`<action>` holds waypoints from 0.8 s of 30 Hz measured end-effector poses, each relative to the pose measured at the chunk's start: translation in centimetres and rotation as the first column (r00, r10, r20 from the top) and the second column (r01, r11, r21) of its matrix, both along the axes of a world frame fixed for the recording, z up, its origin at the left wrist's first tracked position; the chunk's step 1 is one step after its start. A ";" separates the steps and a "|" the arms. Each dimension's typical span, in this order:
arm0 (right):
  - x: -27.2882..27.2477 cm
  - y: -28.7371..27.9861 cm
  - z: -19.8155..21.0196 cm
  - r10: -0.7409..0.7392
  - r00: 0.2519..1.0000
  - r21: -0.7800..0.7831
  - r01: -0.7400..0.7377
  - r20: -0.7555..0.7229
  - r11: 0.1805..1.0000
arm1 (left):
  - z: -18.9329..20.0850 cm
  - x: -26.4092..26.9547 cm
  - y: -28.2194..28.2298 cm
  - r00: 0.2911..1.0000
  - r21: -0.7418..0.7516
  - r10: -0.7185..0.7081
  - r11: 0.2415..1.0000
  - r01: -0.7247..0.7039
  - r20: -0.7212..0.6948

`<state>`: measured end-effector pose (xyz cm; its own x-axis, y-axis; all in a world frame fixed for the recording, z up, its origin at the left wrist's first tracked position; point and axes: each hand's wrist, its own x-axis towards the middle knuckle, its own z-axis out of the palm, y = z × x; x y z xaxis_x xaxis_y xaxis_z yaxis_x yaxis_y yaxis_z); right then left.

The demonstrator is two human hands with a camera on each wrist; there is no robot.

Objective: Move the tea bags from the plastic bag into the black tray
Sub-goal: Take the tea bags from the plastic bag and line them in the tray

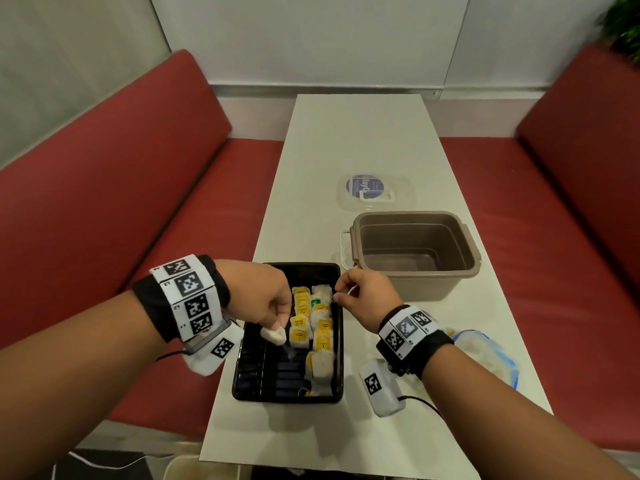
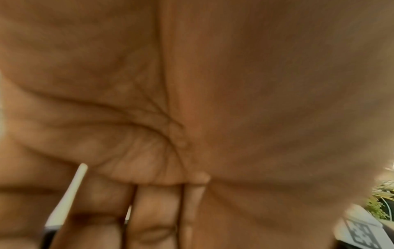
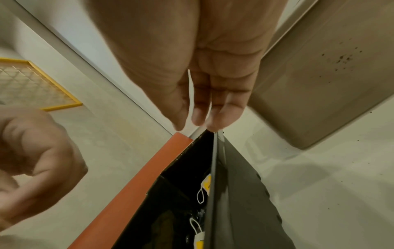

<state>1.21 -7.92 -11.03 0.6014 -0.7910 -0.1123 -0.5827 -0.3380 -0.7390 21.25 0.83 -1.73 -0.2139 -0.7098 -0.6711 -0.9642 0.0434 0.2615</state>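
**Both hands over the tray, a tea bag in the left, a string in the right**

On the left, a red bench (image 1: 114,216) runs along the white table (image 1: 360,133). The left hand (image 1: 263,296) hangs over the left part of the black tray (image 1: 249,382), fingers curled down. A white tea bag (image 1: 273,334) shows just under its fingertips, above the tray's bare left half. The left wrist view is almost all palm, with a thin white strip (image 2: 70,193) lying across the curled fingers (image 2: 153,210); whether that strip belongs to the same tea bag I cannot tell.

The tray sits at the near end of the table. Its right half holds two rows of tea bags (image 1: 317,327), some with yellow tags, some plain white, standing close together. From the right wrist view, yellow tags and white string loops (image 3: 200,193) show inside the tray.

The right hand (image 1: 367,292) is above the tray's far right corner, thumb and fingers closed in a pinch on a thin white string (image 1: 350,291). The right wrist view shows that string (image 3: 190,97) running down between the fingertips (image 3: 198,116).

Beyond the tray stands a brown tub (image 1: 415,251), open and upright, with a clear lid (image 1: 375,192) lying flat on the table behind it. At the near right, partly hidden behind the right wrist, lies the plastic bag (image 1: 485,355), with pale contents blurred inside. Another red bench (image 1: 568,188) lines the right side.
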 end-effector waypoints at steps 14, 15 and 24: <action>0.4 0.3 -1.6 0.047 0.986 0.181 -0.018 -0.162 0.983 | -5.5 -2.9 -2.1 0.977 0.062 0.018 0.998 -0.032 0.213; 0.3 0.2 -1.6 0.046 0.986 0.186 -0.016 -0.158 0.982 | -5.7 -3.3 -2.4 0.971 0.060 -0.001 0.998 -0.014 0.241; 0.0 0.1 -2.2 0.019 0.993 0.246 0.009 -0.112 0.969 | -7.9 -5.6 -4.1 0.950 0.175 -0.100 0.983 0.049 0.297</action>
